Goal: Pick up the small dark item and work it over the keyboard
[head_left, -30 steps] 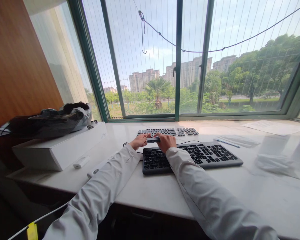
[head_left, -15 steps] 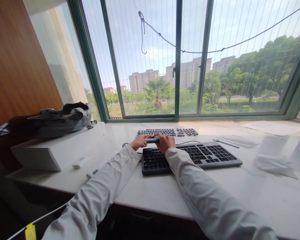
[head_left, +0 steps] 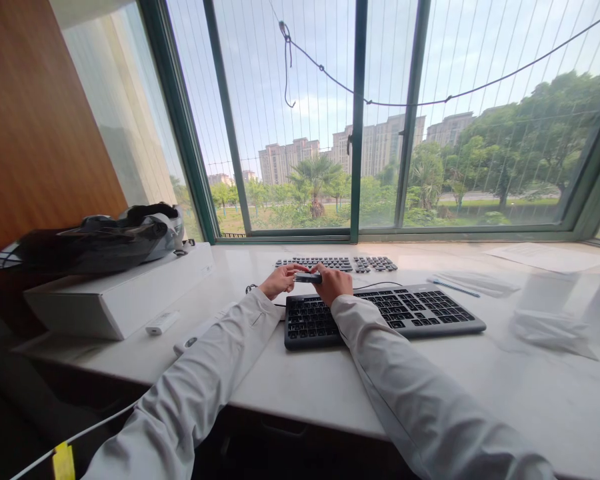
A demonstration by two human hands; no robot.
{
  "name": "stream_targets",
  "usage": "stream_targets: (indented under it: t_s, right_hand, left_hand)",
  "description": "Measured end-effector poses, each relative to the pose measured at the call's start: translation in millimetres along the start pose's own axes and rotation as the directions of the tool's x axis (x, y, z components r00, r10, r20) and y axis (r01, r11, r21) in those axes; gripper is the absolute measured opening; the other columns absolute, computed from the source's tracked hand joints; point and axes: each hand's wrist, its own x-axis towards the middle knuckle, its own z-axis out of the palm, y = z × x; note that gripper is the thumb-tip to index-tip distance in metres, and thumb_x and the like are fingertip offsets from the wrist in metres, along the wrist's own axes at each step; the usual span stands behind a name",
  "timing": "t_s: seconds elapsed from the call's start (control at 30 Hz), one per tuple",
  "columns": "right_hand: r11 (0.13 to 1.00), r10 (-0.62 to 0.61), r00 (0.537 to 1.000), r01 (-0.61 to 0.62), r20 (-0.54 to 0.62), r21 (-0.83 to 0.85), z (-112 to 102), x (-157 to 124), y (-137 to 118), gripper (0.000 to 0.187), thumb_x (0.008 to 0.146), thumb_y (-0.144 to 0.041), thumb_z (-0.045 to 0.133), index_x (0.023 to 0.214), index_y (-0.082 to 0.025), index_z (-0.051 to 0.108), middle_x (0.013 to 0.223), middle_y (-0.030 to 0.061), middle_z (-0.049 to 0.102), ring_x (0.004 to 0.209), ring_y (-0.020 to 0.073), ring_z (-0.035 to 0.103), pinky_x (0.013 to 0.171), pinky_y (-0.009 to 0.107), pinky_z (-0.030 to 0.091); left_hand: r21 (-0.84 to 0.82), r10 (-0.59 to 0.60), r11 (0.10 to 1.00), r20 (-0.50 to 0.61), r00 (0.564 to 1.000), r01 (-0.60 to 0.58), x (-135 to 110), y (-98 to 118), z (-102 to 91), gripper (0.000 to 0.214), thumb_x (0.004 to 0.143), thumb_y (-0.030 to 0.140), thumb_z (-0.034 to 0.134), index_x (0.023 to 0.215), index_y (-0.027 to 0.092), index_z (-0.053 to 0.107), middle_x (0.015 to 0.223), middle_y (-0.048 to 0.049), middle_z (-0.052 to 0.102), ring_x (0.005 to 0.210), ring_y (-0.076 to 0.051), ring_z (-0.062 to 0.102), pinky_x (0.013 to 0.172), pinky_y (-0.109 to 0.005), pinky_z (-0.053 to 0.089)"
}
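Both the left hand [head_left: 279,283] and right hand [head_left: 334,285] close their grip on a small dark oblong device [head_left: 307,277], held just above the far edge of the dark grey keyboard [head_left: 410,310] on the white table [head_left: 305,383].

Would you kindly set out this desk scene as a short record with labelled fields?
left hand: left hand grips one end of the small dark oblong object
right hand: right hand grips its other end, above the dark grey keyboard
behind: second flat dark keyboard near the window
surface: white marble-look desk
left side: long white box bearing a black and white helmet; small white stick in front
right side: blue pen
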Motion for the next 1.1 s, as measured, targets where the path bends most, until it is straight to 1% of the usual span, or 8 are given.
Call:
stream_targets:
  t_s: [0.13, 0.3, 0.37, 0.47, 0.57, 0.83, 1.0, 1.1]
  right_hand:
    - [1.0, 0.019, 1.0, -0.019, 0.002, 0.011, 0.8, 0.2, 0.6, 0.031, 0.087, -0.046, 0.043, 0.109, -0.032, 0.059, 0.088, 0.0029, 0.07, 0.081, 0.0195, 0.063, 0.07, 0.028, 0.038]
    - [1.0, 0.0, 1.0, 0.0, -0.005, 0.029, 2.6, 1.0, 2.3, 0.031, 0.087, -0.048, 0.041, 0.106, -0.031, 0.06, 0.09, 0.0029, 0.07, 0.082, 0.0197, 0.062, 0.07, 0.029, 0.038]
    - [1.0, -0.003, 1.0, 0.003, 0.001, 0.028, 3.0, 1.2, 2.3, 0.03, 0.088, -0.046, 0.041, 0.106, -0.032, 0.061, 0.093, 0.0022, 0.07, 0.084, 0.0195, 0.062, 0.071, 0.028, 0.039]
    - [1.0, -0.01, 1.0, 0.01, 0.023, 0.009, 3.4, 1.2, 1.9, 0.028, 0.088, -0.041, 0.042, 0.107, -0.034, 0.061, 0.096, 0.0015, 0.07, 0.084, 0.0192, 0.062, 0.071, 0.028, 0.039]
    - [1.0, -0.023, 0.999, 0.023, 0.028, 0.001, 3.9, 1.1, 2.0, 0.029, 0.087, -0.036, 0.044, 0.11, -0.036, 0.06, 0.096, 0.0014, 0.07, 0.084, 0.0195, 0.063, 0.07, 0.028, 0.039]
    - [1.0, -0.019, 1.0, 0.019, 0.016, -0.006, 3.4, 0.8, 2.5, 0.037, 0.086, -0.031, 0.043, 0.12, -0.037, 0.054, 0.089, 0.0017, 0.07, 0.081, 0.0192, 0.063, 0.07, 0.028, 0.039]
    - [0.999, -0.034, 0.999, 0.034, -0.009, 0.003, 3.2, 0.8, 2.2, 0.034, 0.085, -0.031, 0.044, 0.116, -0.037, 0.057, 0.087, 0.001, 0.07, 0.078, 0.0187, 0.063, 0.067, 0.027, 0.038]
    - [1.0, -0.03, 1.0, 0.03, -0.005, -0.001, 3.4, 0.8, 2.3, 0.033, 0.086, -0.031, 0.044, 0.116, -0.037, 0.057, 0.089, 0.0013, 0.07, 0.079, 0.0185, 0.063, 0.067, 0.027, 0.038]
  left_hand:
    - [-0.085, 0.017, 0.996, 0.003, 1.0, -0.017, -2.6, 4.7, 2.6, 0.046, 0.07, 0.029, 0.068, 0.11, 0.009, 0.058, 0.066, -0.0009, 0.056, 0.041, -0.001, 0.03, 0.038, -0.017, 0.026]
    - [0.022, 0.056, 0.998, -0.04, 0.998, -0.055, -4.2, 7.0, 6.1, 0.049, 0.065, 0.034, 0.073, 0.106, 0.01, 0.061, 0.075, -0.0031, 0.061, 0.041, -0.001, 0.037, 0.038, -0.017, 0.033]
    - [0.078, 0.1, 0.992, -0.076, 0.992, -0.094, -4.8, 7.0, 6.8, 0.042, 0.067, 0.03, 0.07, 0.103, 0.01, 0.063, 0.081, -0.0055, 0.063, 0.04, -0.001, 0.039, 0.037, -0.017, 0.034]
    - [0.166, 0.157, 0.977, -0.139, 0.978, -0.133, -6.4, 7.1, 7.0, 0.03, 0.069, 0.015, 0.059, 0.098, 0.009, 0.065, 0.091, -0.009, 0.065, 0.038, -0.001, 0.042, 0.034, -0.016, 0.034]
    - [0.236, 0.186, 0.962, -0.184, 0.965, -0.14, -8.3, 7.6, 6.7, 0.039, 0.065, 0.004, 0.047, 0.099, 0.01, 0.066, 0.096, -0.0098, 0.065, 0.038, -0.001, 0.045, 0.034, -0.015, 0.035]
    - [0.275, 0.229, 0.948, -0.244, 0.942, -0.159, -9.0, 7.4, 7.4, 0.048, 0.061, 0.001, 0.044, 0.101, 0.014, 0.066, 0.096, -0.0079, 0.066, 0.042, -0.003, 0.047, 0.035, -0.014, 0.039]
    - [0.271, 0.206, 0.953, -0.243, 0.948, -0.138, -9.6, 8.2, 8.5, 0.051, 0.059, 0.001, 0.044, 0.103, 0.015, 0.066, 0.097, -0.0079, 0.065, 0.044, -0.004, 0.048, 0.034, -0.014, 0.037]
    - [0.29, 0.205, 0.948, -0.247, 0.947, -0.129, -11.1, 10.5, 9.0, 0.051, 0.057, 0.0, 0.044, 0.101, 0.015, 0.066, 0.097, -0.0079, 0.065, 0.051, -0.006, 0.053, 0.036, -0.013, 0.037]
